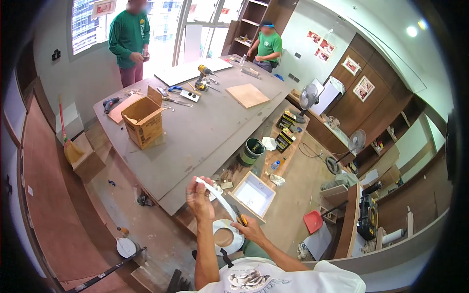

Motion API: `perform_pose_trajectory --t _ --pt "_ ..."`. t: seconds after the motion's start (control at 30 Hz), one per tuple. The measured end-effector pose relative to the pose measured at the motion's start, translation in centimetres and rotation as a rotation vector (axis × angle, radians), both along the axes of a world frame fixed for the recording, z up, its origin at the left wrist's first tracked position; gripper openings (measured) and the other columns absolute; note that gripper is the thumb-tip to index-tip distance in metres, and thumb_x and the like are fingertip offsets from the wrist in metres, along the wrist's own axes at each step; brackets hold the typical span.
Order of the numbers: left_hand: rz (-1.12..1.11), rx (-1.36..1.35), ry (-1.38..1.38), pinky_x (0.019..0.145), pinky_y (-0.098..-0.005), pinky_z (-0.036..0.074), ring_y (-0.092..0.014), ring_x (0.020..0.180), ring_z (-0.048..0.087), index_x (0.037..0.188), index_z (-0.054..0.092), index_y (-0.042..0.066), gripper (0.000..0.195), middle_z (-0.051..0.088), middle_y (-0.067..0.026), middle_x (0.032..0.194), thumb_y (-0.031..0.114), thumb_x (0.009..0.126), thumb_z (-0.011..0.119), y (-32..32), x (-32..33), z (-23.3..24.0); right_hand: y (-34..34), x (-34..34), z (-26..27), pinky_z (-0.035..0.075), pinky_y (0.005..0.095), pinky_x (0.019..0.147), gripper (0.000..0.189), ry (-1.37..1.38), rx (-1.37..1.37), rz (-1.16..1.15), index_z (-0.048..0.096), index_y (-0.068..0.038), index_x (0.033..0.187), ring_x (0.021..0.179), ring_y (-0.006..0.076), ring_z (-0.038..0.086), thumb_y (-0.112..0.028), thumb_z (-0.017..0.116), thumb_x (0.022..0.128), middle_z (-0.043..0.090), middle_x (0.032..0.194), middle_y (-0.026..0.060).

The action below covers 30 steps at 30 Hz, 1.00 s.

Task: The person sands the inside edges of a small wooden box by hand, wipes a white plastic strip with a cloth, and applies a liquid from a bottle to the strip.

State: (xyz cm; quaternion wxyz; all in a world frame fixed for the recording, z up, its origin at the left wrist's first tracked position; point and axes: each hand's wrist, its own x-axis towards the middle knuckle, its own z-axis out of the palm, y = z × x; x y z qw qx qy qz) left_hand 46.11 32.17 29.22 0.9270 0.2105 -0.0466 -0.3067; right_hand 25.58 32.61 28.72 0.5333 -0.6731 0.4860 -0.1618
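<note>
My left hand [199, 203] is raised in front of me and pinches the upper end of a white strip [220, 197], which looks like edge banding. From there the strip curves down toward my right hand [251, 230]. A yellow-and-black utility knife [242, 219] is gripped in that hand, close to the strip's lower part. Whether the blade touches the strip cannot be made out. Below my hands, near my lap, lies a white ring-shaped roll [238, 242] with a tan centre. Just beyond my right hand sits a wooden drawer box [271, 200] with a white, marked bottom.
A large grey worktable [198, 135] bears a cardboard box [144, 126], a yellow cordless drill [202, 77] and a wood panel [247, 96]. Past it stand two people in green shirts [128, 36] [269, 45]. At right are a dark bucket [249, 159], fans [308, 96] and a red dustpan [313, 221].
</note>
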Motion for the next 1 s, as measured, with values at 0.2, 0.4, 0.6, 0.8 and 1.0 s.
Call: perform_pose_trajectory --t 0.2,0.4,0.6,0.8,1.0 --pt "0.050 0.055 -0.024 0.096 -0.0414 0.057 -0.024 0.105 0.065 0.128 0.056 0.007 0.031 0.063 -0.0113 0.117 0.007 0.098 0.063 1.4 3.3 0.1 -0.6 -0.5 -1.5 0.039 0.0279 0.051 0.039 -0.001 -0.011 0.081 0.061 -0.005 0.081 0.056 0.0083 0.047 -0.040 0.079 0.086 0.052 0.063 -0.0010" --pt "0.118 0.083 -0.010 0.099 -0.0419 0.056 -0.024 0.106 0.064 0.128 0.055 0.008 0.032 0.063 -0.0097 0.116 0.007 0.097 0.065 2.9 5.5 -2.0 -1.6 -0.9 -2.3 0.041 0.0252 0.053 0.042 0.045 -0.003 0.214 0.061 -0.007 0.081 0.059 0.0058 0.048 -0.046 0.078 0.085 0.052 0.066 -0.0039" --pt "0.175 0.122 -0.003 0.099 -0.0422 0.056 -0.024 0.106 0.065 0.125 0.058 0.007 0.031 0.063 -0.0092 0.114 0.009 0.096 0.067 4.4 6.5 -3.4 -1.4 -0.2 -4.3 0.041 0.0269 0.053 0.036 0.014 -0.048 0.226 0.066 -0.007 0.082 0.060 0.0069 0.049 -0.039 0.080 0.084 0.054 0.066 -0.0032" --pt "0.225 0.136 0.014 0.099 -0.0434 0.056 -0.024 0.105 0.066 0.125 0.057 0.007 0.032 0.065 -0.0091 0.112 0.009 0.095 0.068 6.4 7.4 -5.1 -1.4 0.6 -6.1 0.039 0.0285 0.052 0.037 0.024 -0.237 0.368 0.065 -0.005 0.080 0.058 0.0084 0.049 -0.037 0.083 0.081 0.055 0.064 -0.0015" --pt "0.287 0.133 0.045 0.098 -0.0445 0.056 -0.025 0.105 0.066 0.125 0.056 0.007 0.032 0.064 -0.0103 0.113 0.009 0.096 0.067 9.2 8.6 -7.8 -1.3 1.4 -6.8 0.037 0.0293 0.053 0.036 0.021 -0.132 0.503 0.062 -0.005 0.082 0.059 0.0099 0.046 -0.034 0.082 0.081 0.050 0.065 -0.0008"
